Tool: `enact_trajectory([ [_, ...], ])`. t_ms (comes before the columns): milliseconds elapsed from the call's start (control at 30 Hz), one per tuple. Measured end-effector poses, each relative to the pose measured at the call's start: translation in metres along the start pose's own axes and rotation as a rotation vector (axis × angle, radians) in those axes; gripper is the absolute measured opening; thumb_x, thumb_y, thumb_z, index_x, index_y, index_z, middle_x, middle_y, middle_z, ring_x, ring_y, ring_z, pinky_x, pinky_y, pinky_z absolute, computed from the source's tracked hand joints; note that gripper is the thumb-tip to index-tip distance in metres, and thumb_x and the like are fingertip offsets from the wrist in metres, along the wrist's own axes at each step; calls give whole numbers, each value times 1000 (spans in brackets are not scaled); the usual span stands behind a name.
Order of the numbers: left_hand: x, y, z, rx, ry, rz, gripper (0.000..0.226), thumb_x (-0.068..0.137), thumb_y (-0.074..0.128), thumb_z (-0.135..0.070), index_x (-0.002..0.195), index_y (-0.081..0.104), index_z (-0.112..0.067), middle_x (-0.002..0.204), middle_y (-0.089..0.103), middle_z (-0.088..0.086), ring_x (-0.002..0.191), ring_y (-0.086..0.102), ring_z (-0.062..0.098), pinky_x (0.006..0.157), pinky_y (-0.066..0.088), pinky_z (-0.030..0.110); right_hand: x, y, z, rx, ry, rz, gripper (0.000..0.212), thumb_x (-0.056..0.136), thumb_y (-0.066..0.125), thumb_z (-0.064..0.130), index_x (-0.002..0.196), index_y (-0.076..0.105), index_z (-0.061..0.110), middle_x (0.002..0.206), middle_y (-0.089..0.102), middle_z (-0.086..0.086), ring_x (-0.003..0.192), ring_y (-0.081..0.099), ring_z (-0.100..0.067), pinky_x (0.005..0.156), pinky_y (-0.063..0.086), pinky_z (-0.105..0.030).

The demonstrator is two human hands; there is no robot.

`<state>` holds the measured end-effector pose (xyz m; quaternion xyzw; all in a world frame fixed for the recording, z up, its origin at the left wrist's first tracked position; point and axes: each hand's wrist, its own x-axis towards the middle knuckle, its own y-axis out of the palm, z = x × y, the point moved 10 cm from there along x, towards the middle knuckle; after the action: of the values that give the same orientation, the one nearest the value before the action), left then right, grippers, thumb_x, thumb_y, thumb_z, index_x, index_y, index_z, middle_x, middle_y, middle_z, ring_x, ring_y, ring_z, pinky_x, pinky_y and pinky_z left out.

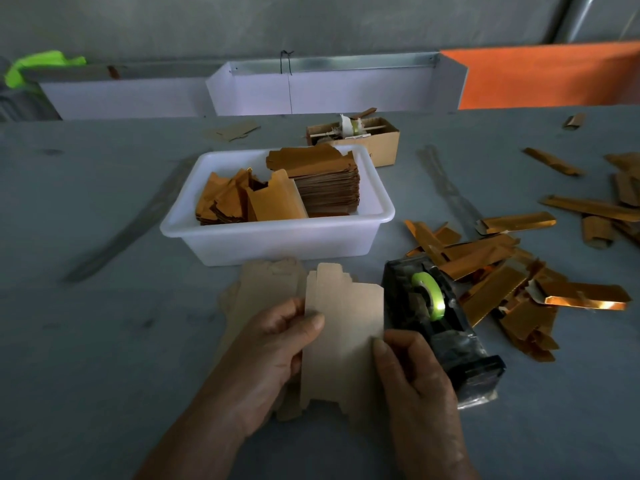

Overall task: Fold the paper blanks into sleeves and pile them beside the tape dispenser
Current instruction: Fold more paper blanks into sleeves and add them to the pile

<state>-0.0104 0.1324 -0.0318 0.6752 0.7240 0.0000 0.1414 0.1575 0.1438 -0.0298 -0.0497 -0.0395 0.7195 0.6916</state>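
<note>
A person's two hands hold a flat paper blank [343,341] above the near edge of the grey tabletop [86,341]: the left hand [273,355] pinches the blank's left edge between thumb and fingers, while the right hand [412,372] grips its right edge, thumb on top. Under it lie more pale blanks [256,292] (loosely fanned, unfolded). Just right of the held blank stands the black tape dispenser [440,323] with its green roll, and beyond that, toward the right edge, a scattered heap of gold folded sleeves [491,271]. Behind the hands, mid-tabletop, a white plastic tub [277,233] holds stacked brown and gold blanks. A small cardboard box [377,136] sits behind the tub, near the far edge.
</note>
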Motion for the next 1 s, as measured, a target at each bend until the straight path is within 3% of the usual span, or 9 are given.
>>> enact_trajectory([
  [167, -7, 5, 4, 65, 10, -53, 36, 69, 76, -27, 105, 72, -24, 103, 74, 9, 98, 70, 26, 89, 52, 45, -2, -3, -1, 98, -1, -31, 7, 83, 65, 13, 76, 65, 14, 70, 65, 7, 59, 54, 3, 53, 43, -11],
  [300, -14, 9, 3, 96, 27, -126, 34, 63, 76, -26, 97, 74, -26, 93, 76, 5, 88, 71, 20, 76, 52, 32, -4, -4, -2, 142, 6, -34, 8, 83, 65, 11, 75, 65, 13, 68, 66, 2, 55, 54, 2, 50, 44, -13],
  [467, -18, 9, 1, 173, 31, -227, 27, 72, 79, -23, 99, 71, -23, 86, 76, -2, 81, 71, 12, 68, 50, 23, -5, -5, -3, 116, -1, -45, 8, 82, 64, 12, 75, 65, 15, 68, 65, 0, 55, 55, -1, 52, 47, -18],
  [600, -19, 10, 2, 195, 20, -256, 23, 77, 78, -18, 98, 70, -21, 85, 75, 0, 82, 71, 15, 69, 51, 28, -9, -9, -1, 30, -58, -85, 11, 81, 68, 12, 73, 64, 19, 67, 67, 4, 54, 57, -1, 51, 47, -16],
  [733, -19, 10, 1, 213, 15, -297, 14, 78, 75, -16, 91, 72, -20, 81, 75, 1, 78, 70, 17, 65, 52, 26, -18, -12, 14, -161, -227, -142, 18, 78, 71, 11, 75, 62, 27, 64, 65, 8, 63, 60, 1, 54, 44, -9],
  [833, -20, 9, -2, 216, 29, -347, 6, 77, 75, -16, 81, 72, -19, 71, 73, 1, 65, 66, 10, 57, 49, 21, -25, -7, 33, -301, -397, -160, 30, 75, 75, 10, 81, 58, 34, 64, 60, 9, 65, 58, -1, 56, 41, -6],
  [933, -21, 10, -5, 247, 53, -402, 6, 76, 75, -14, 74, 71, -18, 63, 70, 0, 55, 61, 5, 49, 46, 17, -30, -5, 47, -268, -497, -167, 31, 78, 72, 20, 92, 50, 37, 60, 53, 6, 53, 53, -1, 51, 37, -3],
  [1000, -21, 15, -6, 259, 48, -392, 6, 75, 74, -15, 74, 71, -20, 64, 70, 0, 54, 62, 5, 47, 46, 15, -32, 3, 53, -208, -524, -104, 21, 84, 63, 30, 99, 49, 37, 61, 54, 7, 51, 55, -1, 49, 40, -7],
])
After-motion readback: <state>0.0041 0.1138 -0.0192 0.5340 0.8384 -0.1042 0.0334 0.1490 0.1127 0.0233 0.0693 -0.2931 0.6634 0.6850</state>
